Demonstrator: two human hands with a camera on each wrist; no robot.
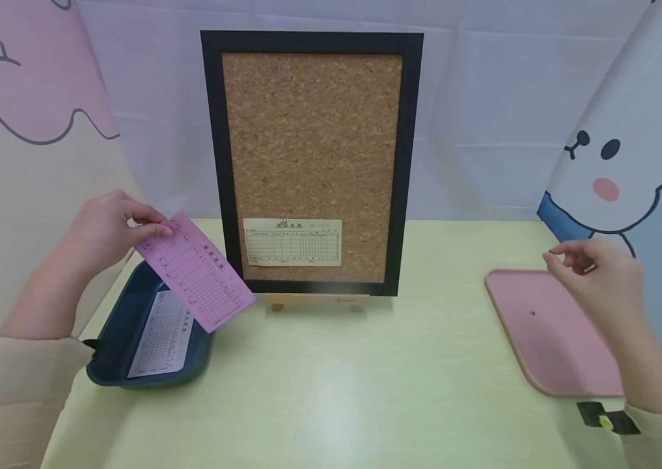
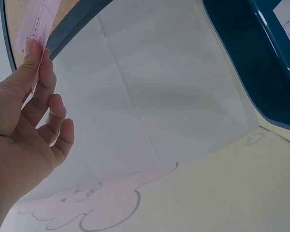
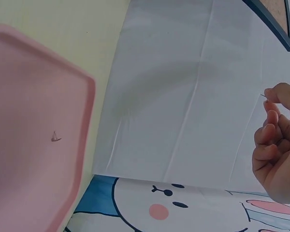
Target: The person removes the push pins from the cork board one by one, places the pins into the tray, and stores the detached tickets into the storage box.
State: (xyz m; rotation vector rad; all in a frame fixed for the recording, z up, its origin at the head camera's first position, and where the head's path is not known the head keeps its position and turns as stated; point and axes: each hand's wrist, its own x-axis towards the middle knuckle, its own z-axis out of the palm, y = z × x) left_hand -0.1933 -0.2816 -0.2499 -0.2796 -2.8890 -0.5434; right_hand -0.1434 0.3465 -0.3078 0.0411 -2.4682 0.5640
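Two hands are seen above the table (image 1: 331,391), well apart from each other. One pink slip (image 1: 194,271) is pinched at its upper corner between the thumb and fingertips of the left hand (image 1: 105,228), and is held tilted in the air, its lower end hanging over the dark blue tray (image 1: 114,339) just below that hand. One white printed sheet (image 1: 162,335) is seen lying inside that tray. The right hand (image 1: 600,273) is held over the far edge of one pink tray (image 1: 547,339), with thumb and forefinger pressed together as if on something very small; in the right wrist view a thin pale sliver is glimpsed at the fingertips (image 3: 273,94), but what it is cannot be told. One small dark speck (image 1: 532,313) is seen on the pink tray, below and to the left of the right hand. Between the two hands, farther back, one black-framed cork board (image 1: 313,143) is propped upright on a small wooden stand (image 1: 316,301), and one cream printed slip (image 1: 292,241) is fixed at its lower part. Cartoon-printed screens are set behind and beside both hands.
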